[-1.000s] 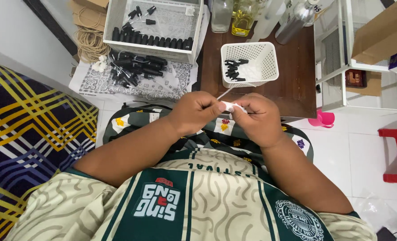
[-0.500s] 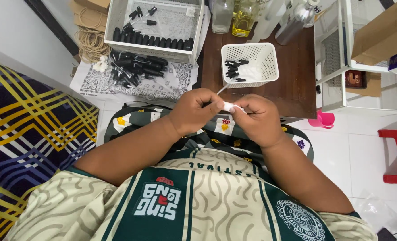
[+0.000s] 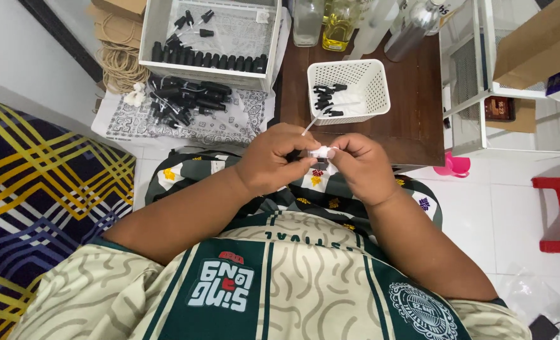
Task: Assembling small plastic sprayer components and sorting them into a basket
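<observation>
Small white sprayer (image 3: 321,152) pinched between both hands, just above the lap. Short white plastic body lying roughly level, mostly hidden by fingertips. Thin pale tube (image 3: 309,126) rising from it, slanting up and to the left past the left thumb, its tip free in the air. Too small to tell finer detail of the head.

Left hand (image 3: 273,158) curled, thumb and forefinger closed on the left end of the sprayer, other fingers folded in beneath. Right hand (image 3: 362,165) likewise curled, fingertips closed on the right end, knuckles toward the camera. Fingertips of the two hands almost touching around the piece.

Beyond the fingers, on a dark wooden table (image 3: 418,119), a white basket (image 3: 371,85) with a few black caps (image 3: 325,101) inside. Farther off and to the left of the fingers, a white tray (image 3: 160,38) with a row of black bottles (image 3: 207,61) along its near wall. Between tray and left hand, a loose pile of black sprayers (image 3: 182,101) on a patterned cloth (image 3: 229,126). Glass bottles (image 3: 336,22) at the far edge of the table, well apart from the hands.
</observation>
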